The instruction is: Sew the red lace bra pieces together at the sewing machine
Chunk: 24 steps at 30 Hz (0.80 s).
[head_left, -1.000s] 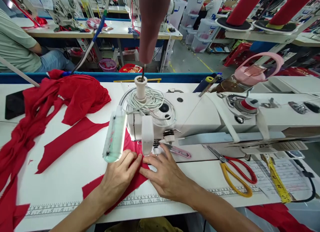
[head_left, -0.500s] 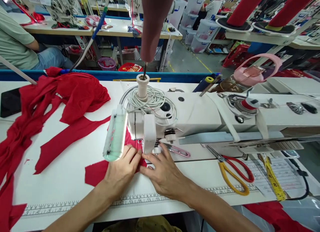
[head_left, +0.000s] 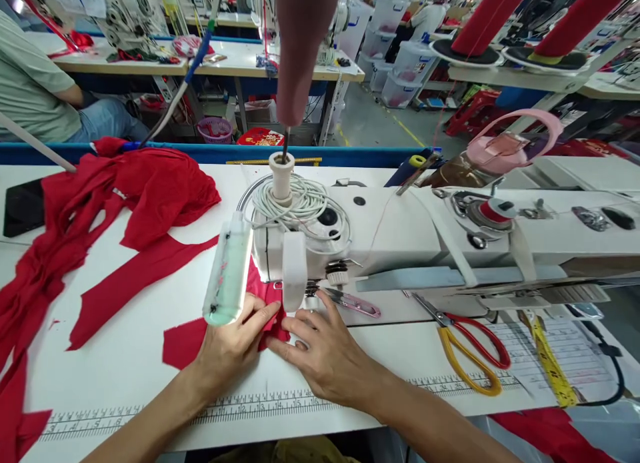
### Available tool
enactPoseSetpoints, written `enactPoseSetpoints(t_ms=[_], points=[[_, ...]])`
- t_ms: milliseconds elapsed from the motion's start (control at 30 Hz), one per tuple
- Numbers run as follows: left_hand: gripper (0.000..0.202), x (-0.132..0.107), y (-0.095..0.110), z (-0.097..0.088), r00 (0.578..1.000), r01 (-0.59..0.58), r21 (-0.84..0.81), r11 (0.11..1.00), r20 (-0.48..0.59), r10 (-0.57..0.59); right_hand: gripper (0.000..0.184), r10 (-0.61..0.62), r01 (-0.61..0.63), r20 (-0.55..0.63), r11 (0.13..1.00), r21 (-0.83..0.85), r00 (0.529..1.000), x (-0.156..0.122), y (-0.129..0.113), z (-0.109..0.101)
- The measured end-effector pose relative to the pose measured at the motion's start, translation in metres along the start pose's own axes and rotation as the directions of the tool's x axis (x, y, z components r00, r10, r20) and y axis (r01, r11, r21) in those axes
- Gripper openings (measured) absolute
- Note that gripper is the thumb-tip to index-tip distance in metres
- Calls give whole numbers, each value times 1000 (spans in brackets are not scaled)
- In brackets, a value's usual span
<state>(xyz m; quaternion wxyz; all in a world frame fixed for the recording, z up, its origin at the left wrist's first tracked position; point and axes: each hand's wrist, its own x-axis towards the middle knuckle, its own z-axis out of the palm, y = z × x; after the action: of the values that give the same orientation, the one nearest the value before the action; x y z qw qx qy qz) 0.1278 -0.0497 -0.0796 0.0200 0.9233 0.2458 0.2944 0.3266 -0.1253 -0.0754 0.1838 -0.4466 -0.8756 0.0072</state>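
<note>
A small red fabric piece (head_left: 187,342) lies on the white table under the head of a white sewing machine (head_left: 400,236). My left hand (head_left: 230,350) rests on it with fingers stretched flat, pressing the cloth just left of the needle. Close beside it, my right hand (head_left: 320,353) lies flat too, its fingertips on the fabric's right edge near the presser foot. The needle area itself is hidden behind a white guard (head_left: 294,270) and a pale green lamp tube (head_left: 229,273).
A heap of red fabric (head_left: 100,196) covers the table's left. Scissors with red and yellow handles (head_left: 470,356), a yellow tape measure (head_left: 547,363) and pink thread snips (head_left: 357,304) lie to the right. A seated person in green (head_left: 30,83) works at back left.
The small red piece has slid left and further under the machine head. Both hands have shifted slightly left with it, staying flat on the cloth.
</note>
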Motion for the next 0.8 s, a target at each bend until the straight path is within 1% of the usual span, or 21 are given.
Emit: enactPoseSetpoints(t_ms=[33, 100, 200, 333, 433, 533, 600, 667, 733, 800], points=[[33, -1, -1, 1, 1000, 3, -11, 1000, -1, -3, 46, 2, -2, -2, 1000, -5, 1000, 0, 0, 0], [34, -4, -4, 3, 1000, -17, 16, 1000, 16, 16, 46, 11, -11, 3, 1000, -15, 1000, 0, 0, 0], [36, -9, -15, 8, 997, -47, 66, 997, 71, 42, 47, 34, -34, 29, 999, -10, 999, 2, 0, 1], [39, -4, -29, 10, 988, -87, 66, 994, 130, 78, 53, 65, -66, 77, 998, 5, 995, 6, 1, 1], [35, 5, -24, 10, 985, -106, 136, 985, 150, 85, 47, 71, -71, 80, 997, -9, 994, 7, 2, 2], [32, 6, -10, 9, 993, -60, 245, 968, 115, 32, 37, 59, -59, 10, 998, 20, 998, 4, 3, 3], [30, 2, -7, 9, 996, -8, 196, 981, 84, -9, 31, 94, -91, -72, 994, 53, 993, 2, 6, 4], [27, -3, -10, 7, 995, 56, 72, 996, 81, -61, 31, 161, -155, -120, 986, 59, 980, 2, 8, 5], [24, -5, -16, 6, 991, 101, -22, 995, 87, -98, 34, 188, -185, -111, 982, 41, 976, 2, 9, 7], [21, -5, -21, 5, 991, 107, -46, 993, 89, -103, 38, 167, -165, -81, 986, 24, 983, 3, 9, 8]])
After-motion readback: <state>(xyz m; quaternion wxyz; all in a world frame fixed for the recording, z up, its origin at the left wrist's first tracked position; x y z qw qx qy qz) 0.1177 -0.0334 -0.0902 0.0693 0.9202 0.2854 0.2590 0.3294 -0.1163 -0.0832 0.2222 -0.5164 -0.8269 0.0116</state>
